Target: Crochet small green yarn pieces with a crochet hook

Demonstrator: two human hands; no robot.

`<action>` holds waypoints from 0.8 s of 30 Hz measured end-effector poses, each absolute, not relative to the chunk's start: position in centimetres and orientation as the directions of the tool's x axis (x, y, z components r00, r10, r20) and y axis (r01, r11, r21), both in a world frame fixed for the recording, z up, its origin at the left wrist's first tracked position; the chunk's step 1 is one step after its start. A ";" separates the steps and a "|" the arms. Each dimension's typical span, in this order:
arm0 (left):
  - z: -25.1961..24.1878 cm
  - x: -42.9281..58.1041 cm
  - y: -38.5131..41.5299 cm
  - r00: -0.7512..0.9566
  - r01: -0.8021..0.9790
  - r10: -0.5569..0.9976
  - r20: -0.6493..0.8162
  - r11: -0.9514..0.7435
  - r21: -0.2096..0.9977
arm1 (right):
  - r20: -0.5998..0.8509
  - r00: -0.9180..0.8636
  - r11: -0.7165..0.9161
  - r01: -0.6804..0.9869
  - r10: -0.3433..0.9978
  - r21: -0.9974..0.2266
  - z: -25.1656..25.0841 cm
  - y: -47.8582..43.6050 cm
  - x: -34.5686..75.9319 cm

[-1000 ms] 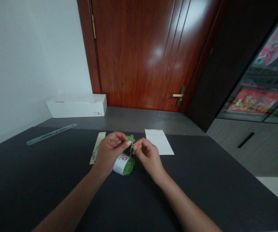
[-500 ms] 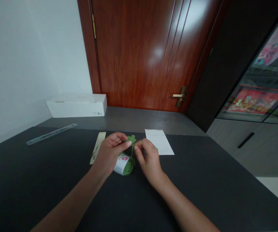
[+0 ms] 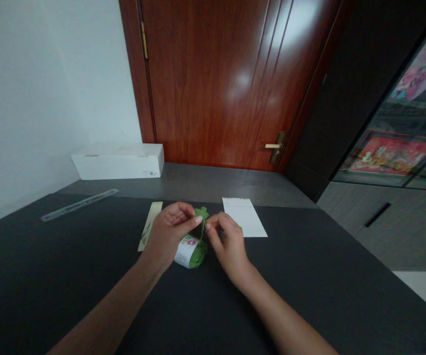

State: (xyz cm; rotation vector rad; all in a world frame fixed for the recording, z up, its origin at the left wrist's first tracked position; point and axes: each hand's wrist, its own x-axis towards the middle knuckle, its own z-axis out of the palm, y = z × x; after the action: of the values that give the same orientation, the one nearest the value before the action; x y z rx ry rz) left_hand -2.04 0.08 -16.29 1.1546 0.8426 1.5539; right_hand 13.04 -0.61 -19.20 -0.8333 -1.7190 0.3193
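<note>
My left hand (image 3: 170, 232) and my right hand (image 3: 228, 241) meet above a skein of green yarn (image 3: 193, 252) with a white paper band. Both pinch a small crocheted green piece (image 3: 201, 213) between fingertips, and a strand runs down from it to the skein. The skein lies on its side on the dark tabletop (image 3: 50, 276), partly under my left fingers. Behind my left hand lies a narrow cream paper strip (image 3: 148, 226). Just beyond my right hand is a white paper sheet (image 3: 244, 217), with a tiny green end showing at its edge.
A clear plastic ruler (image 3: 80, 205) lies at the far left of the table. Behind the table, on a grey ledge (image 3: 213, 185), stands a long white box (image 3: 117, 161) in front of a wall. A wooden door (image 3: 213, 84) is beyond.
My right hand has turned slightly, its fingers now curling lower around the yarn, and a small green end has appeared beside it. The skein and papers stay in place.
</note>
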 end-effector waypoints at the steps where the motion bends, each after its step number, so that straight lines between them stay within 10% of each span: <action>1: -16.3 -2.0 0.1 -0.057 -0.293 0.961 0.270 -0.275 0.916 | 0.751 -0.116 0.722 0.402 0.650 -0.563 -19.2 -0.7 13.1; 5: -16.4 -2.0 0.1 -0.060 -0.281 0.957 0.282 -0.288 0.916 | 0.788 -0.158 0.734 0.507 0.595 -0.452 -19.1 -0.8 13.1; 11: -16.6 -1.9 0.1 -0.063 -0.287 0.957 0.284 -0.290 0.913 | 0.580 -0.094 0.588 0.106 0.809 -0.802 -19.3 -0.7 12.4; 18: -16.6 -1.4 0.1 -0.097 -0.364 0.965 0.242 -0.261 0.894 | 0.684 -0.046 0.662 0.308 0.728 -0.683 -19.1 -0.8 12.5; 24: -16.5 -1.4 0.2 -0.093 -0.442 0.978 0.189 -0.210 0.872 | 0.551 -0.079 0.555 0.043 0.831 -0.831 -18.9 -0.7 12.3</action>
State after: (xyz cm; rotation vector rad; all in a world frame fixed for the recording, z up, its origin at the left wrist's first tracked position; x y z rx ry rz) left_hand -1.41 0.17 -16.50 0.9718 0.7818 1.5771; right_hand 12.30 -0.71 -18.88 -0.7766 -1.5226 0.7762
